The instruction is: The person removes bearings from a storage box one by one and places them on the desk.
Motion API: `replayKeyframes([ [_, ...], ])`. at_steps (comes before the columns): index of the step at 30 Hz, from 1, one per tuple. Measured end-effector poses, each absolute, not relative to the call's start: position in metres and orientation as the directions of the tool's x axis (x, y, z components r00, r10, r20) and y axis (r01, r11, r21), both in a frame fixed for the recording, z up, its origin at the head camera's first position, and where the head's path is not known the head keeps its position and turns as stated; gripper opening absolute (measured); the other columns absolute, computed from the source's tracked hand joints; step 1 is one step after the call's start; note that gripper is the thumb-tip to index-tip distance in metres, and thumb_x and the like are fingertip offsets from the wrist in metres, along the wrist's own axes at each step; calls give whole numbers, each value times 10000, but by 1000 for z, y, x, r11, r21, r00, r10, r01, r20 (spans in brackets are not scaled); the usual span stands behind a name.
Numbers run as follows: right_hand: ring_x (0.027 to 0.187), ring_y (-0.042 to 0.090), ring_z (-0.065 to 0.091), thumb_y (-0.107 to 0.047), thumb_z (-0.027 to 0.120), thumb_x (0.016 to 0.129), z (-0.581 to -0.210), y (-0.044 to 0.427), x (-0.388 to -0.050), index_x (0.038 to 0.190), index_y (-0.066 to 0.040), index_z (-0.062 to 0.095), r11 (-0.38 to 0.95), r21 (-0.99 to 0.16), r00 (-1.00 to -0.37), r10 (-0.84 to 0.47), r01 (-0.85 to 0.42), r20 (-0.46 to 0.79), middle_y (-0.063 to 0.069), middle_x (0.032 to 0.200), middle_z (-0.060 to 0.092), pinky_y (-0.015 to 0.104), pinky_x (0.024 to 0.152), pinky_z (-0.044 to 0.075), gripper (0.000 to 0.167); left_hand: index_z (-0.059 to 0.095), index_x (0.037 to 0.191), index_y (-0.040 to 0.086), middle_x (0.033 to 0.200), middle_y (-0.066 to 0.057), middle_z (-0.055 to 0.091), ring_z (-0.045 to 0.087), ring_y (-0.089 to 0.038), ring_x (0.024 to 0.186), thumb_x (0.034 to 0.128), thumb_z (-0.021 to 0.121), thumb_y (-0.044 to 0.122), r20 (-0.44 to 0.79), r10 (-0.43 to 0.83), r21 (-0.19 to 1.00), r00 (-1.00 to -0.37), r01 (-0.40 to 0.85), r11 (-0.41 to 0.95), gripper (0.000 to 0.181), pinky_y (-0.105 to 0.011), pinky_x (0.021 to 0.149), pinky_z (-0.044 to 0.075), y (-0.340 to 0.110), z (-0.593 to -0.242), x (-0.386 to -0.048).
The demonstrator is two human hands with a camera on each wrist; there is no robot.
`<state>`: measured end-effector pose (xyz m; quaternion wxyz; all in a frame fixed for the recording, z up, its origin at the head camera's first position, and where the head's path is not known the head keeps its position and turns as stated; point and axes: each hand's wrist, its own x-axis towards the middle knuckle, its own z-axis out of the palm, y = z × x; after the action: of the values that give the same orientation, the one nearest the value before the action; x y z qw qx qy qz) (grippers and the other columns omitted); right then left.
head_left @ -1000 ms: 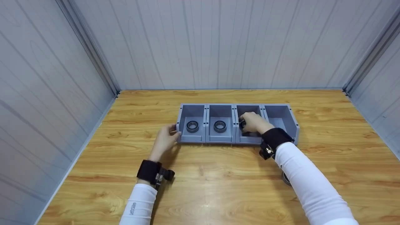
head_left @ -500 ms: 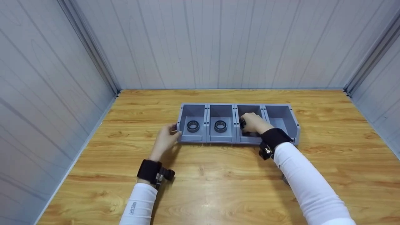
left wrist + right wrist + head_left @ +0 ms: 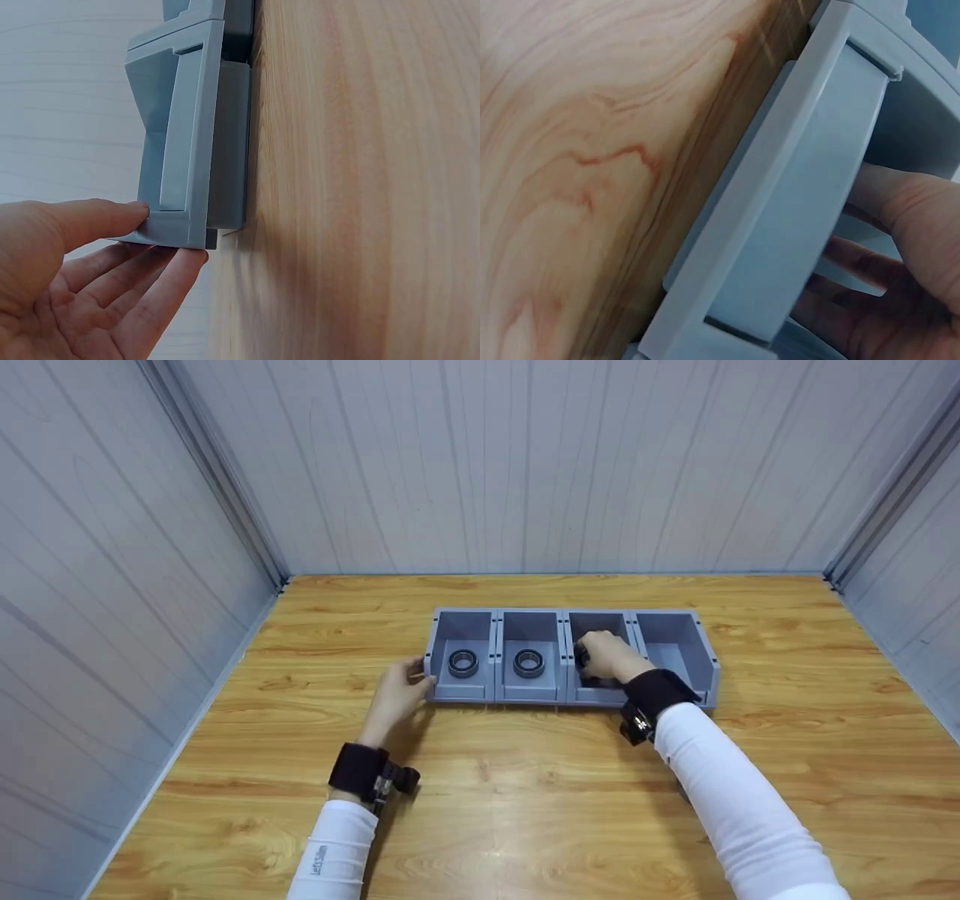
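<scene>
Wood-grain tabletop [image 3: 487,787]: left hand [image 3: 397,696] pinches the grey plastic bin row [image 3: 529,693]; right hand [image 3: 611,655] grips a dark round ring [image 3: 581,656], best laid flat.

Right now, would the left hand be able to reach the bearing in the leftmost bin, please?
Probably yes: the left hand holds the leftmost bin, and the bearing lies inside with nothing visible over it.

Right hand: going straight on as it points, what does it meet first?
The right hand would likely meet the left wall of the bin it reaches into, just past the dark ring it seems to grip. Depth is unclear, so the exact contact is a guess.
</scene>
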<state>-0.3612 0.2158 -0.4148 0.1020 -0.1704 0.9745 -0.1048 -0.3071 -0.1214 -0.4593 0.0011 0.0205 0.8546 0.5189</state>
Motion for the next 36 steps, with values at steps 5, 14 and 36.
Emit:
replayKeyframes([
  [5, 902, 357, 660, 6, 643, 870, -417, 216, -361, 937, 39, 696, 915, -239, -919, -366, -327, -147, 227, 983, 733, 523, 834, 576, 92, 494, 1420, -139, 1407, -332, 588, 596, -432, 1328, 985, 582, 19, -1, 41, 890, -999, 18, 455, 471, -446, 1125, 535, -122, -459, -307],
  [14, 856, 332, 638, 17, 625, 865, -418, 217, -361, 857, 22, 668, 912, -229, -918, -376, -341, -129, 210, 940, 721, 511, 796, 567, 44, 485, 1433, -125, 1419, -326, 580, 592, -428, 1334, 978, 595, 12, -15, 40, 901, -999, 4, 434, 488, -443, 1125, 535, -122, -459, -306],
  [36, 975, 405, 686, -30, 672, 848, -418, 216, -358, 958, 36, 692, 913, -237, -928, -361, -332, -91, 245, 1067, 728, 559, 866, 581, 130, 516, 1399, -131, 1384, -329, 606, 610, -435, 1308, 969, 608, 13, 13, 27, 894, -1000, 24, 447, 463, -454, 1120, 538, -123, -459, -306],
])
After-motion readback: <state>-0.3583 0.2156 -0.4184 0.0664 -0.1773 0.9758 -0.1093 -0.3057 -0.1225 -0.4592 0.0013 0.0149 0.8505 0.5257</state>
